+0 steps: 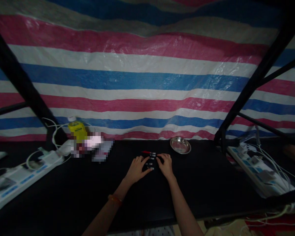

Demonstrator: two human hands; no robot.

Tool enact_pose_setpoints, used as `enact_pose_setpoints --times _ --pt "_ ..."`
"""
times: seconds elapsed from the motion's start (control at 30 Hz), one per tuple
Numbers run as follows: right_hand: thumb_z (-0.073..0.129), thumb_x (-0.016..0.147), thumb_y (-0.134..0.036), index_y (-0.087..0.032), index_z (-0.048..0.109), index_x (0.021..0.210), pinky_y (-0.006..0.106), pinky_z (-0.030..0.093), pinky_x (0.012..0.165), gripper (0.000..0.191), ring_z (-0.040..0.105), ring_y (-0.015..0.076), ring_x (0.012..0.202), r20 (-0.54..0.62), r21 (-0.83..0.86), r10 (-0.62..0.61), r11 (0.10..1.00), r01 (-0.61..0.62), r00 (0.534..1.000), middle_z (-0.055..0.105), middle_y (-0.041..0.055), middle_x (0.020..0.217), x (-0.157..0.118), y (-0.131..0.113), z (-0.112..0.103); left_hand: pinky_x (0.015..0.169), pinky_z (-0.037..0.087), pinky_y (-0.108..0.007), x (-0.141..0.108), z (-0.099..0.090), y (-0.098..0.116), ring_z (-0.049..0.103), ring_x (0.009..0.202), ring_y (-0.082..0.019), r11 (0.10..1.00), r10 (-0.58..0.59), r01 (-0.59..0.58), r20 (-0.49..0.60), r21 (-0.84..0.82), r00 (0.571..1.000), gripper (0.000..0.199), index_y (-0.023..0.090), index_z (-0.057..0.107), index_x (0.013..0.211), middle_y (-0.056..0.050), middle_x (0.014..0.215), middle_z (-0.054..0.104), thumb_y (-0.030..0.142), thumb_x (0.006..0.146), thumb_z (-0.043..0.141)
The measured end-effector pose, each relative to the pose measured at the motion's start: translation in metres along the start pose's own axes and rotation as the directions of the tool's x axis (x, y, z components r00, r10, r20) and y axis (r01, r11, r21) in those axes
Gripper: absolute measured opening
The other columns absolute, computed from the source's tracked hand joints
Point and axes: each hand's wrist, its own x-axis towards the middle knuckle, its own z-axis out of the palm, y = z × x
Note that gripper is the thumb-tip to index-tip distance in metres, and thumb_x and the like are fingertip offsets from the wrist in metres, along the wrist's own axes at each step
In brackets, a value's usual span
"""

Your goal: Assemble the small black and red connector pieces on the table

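Note:
Several small dark items with whitish ends (151,158) lie in a short column on the black table, between my two hands. A red slim item (146,152) is at the far end of that column. My left hand (138,168) rests at the column's left side, thumb and forefinger apart, fingertips beside the small items. On the right side, my right hand (165,163) is bent over the table with thumb and fingers spread, close to the far items. Neither hand visibly holds anything.
A round metal dish (180,145) stands behind my right hand. Back left are a yellow bottle (78,130) and blurred packets (103,150). Power strips with cables lie at left (22,178) and right (260,170). Black frame bars rise at both sides before a striped sheet (137,78).

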Motion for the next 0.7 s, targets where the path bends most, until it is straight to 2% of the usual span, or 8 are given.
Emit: enact_pose_setpoints --times 0.37,0.7 --pt "0.061 0.079 -0.037 -0.035 0.066 0.104 0.044 0.028 0.092 0.025 0.037 0.0276 0.111 0.110 -0.117 -0.108 0.986 0.121 0.988 0.052 0.0073 0.114 -0.0056 -0.0079 0.0013 0.081 0.039 -0.037 0.0016 0.0016 -0.0019 0.048 0.094 -0.023 1.000 -0.021 0.021 0.009 -0.017 1.000 0.061 0.025 0.044 0.129 -0.008 0.105 0.053 0.059 0.079 0.047" --pt "0.060 0.081 -0.028 -0.029 0.068 0.096 0.042 0.033 0.091 0.017 0.039 0.0265 0.109 0.145 -0.233 -0.183 0.949 0.213 0.972 0.054 0.0080 0.110 -0.0055 -0.0071 0.0025 0.086 0.040 -0.040 0.0004 -0.0036 0.0014 0.049 0.096 -0.024 0.998 -0.008 0.007 -0.026 -0.064 1.000 0.057 0.022 0.047 0.126 -0.009 0.104 0.055 0.052 0.077 0.052"
